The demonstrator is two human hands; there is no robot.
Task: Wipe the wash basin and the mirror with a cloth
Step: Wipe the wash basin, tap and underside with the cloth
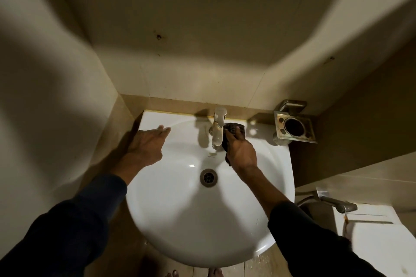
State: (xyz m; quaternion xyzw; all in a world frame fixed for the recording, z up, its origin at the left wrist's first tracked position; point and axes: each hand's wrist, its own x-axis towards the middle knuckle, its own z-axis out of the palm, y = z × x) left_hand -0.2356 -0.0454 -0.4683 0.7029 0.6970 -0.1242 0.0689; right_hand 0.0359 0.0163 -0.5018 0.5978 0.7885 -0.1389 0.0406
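Wiping is under way at the back deck of the white wash basin (171, 209). The right hand (242, 153) has its grip closed around a dark cloth (235, 130), pressing it down just beside the chrome tap (218, 128), on the tap's right. The left hand (146, 147) rests flat on the left rim, fingers spread, holding nothing. Judgement: basin stage, unfinished; the bowl around the drain (208, 177) likely follows. The mirror is not identifiable in this view.

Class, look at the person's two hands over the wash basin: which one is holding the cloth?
The right hand grips the dark cloth, pressing it beside the tap. The left hand is empty, fingers spread flat on the wash basin rim.
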